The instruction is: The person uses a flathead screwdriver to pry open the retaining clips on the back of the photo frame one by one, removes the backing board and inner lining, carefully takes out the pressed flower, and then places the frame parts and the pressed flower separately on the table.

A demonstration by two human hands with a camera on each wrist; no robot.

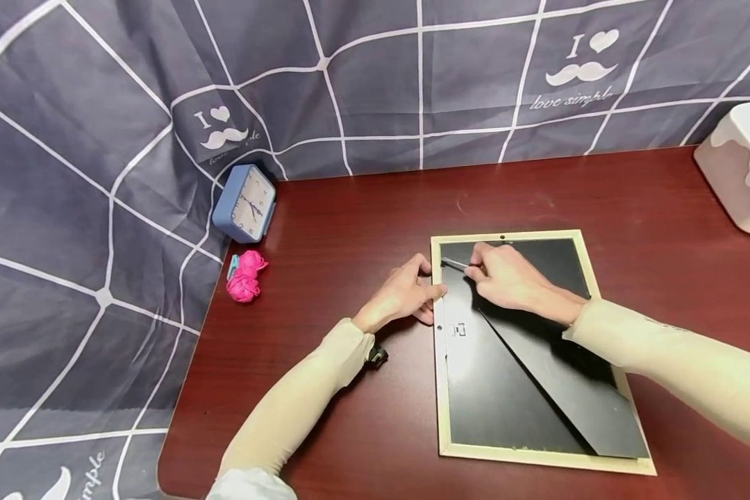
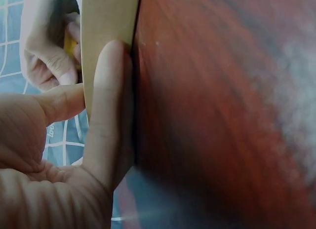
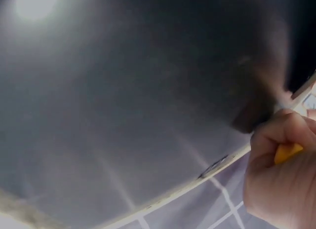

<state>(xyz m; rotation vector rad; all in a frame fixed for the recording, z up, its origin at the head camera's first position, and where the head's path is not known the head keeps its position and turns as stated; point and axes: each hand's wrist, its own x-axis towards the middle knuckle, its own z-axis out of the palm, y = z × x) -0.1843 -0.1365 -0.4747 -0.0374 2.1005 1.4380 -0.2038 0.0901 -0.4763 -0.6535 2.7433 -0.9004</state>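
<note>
A picture frame (image 1: 442, 389) with a pale rim lies back side up on the table, a black backing board (image 1: 494, 410) inside it. A black stand flap (image 1: 575, 389) slants up from the board. My left hand (image 1: 406, 288) holds the frame's left edge, thumb on the rim and fingers along its outer side (image 2: 106, 21). My right hand (image 1: 506, 278) grips a tool with a thin metal shaft (image 1: 455, 264) and a yellow handle (image 3: 287, 152). The shaft's tip meets the inner left rim near the top corner. Most of the handle is hidden in my fist.
On the left of the red-brown table (image 1: 337, 229) stand a blue alarm clock (image 1: 245, 203) and, nearer, pink yarn balls (image 1: 245, 276). A white and beige box (image 1: 740, 167) sits at the far right. Grey checked cloth (image 1: 375, 83) hangs along the back and left.
</note>
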